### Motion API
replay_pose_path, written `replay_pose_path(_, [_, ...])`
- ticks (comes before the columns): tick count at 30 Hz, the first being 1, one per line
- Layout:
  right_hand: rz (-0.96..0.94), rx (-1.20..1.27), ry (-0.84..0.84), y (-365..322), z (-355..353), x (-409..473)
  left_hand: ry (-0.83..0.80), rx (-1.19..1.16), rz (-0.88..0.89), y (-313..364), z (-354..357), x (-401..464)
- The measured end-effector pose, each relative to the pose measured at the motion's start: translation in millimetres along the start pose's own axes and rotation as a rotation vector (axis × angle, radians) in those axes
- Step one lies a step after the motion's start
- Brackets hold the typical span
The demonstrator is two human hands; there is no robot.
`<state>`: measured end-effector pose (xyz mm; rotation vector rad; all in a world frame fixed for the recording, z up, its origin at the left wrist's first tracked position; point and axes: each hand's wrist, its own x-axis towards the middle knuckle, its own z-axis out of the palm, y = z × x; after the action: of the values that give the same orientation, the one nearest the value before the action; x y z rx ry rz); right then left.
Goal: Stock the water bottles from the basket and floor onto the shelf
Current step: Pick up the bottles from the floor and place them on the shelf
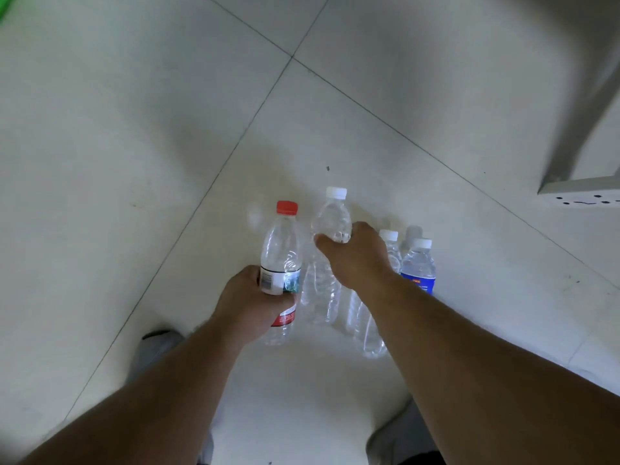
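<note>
On pale floor tiles (134,129), left hand (250,302) grips the red-capped bottle (280,250), right hand (355,255) the white-capped bottle (330,223).

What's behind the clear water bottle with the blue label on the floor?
Behind the blue-labelled clear bottle only a greyish cap and shoulder of something show, probably another bottle; its body is covered. Beside it stands a white-capped clear bottle, partly hidden by the right hand.

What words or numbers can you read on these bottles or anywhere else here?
None can be read.
Red-capped bottle in the left hand: a barcode and a red and white label, print too blurred.
Blue-label bottle: small print, too small to read.
Clear bottle gripped by the right hand: no label shows.
Grey shelf edge: dark holes and a mark, no text.
</note>
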<state>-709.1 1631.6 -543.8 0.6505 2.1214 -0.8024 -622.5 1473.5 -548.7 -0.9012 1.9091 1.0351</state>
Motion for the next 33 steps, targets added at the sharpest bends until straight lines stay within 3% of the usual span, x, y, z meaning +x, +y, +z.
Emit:
replay_pose_path(8, [-0.229,0.040,-0.036,-90,-112,-138,0.107,-0.196,0.067,75,-104,-149])
replay_pose_path(19, [-0.613,0.077,0.085,-323,-301,-488,0.229,-0.444,0.375,192,-331,-478])
replay_pose_path(26, [-0.843,0.168,0.196,-419,-330,-683,0.303,-0.515,0.632,199,-481,-639])
replay_pose_path(33, [-1.013,0.322,0.247,-497,-309,-782,0.442,-0.443,0.772,180,-594,-700])
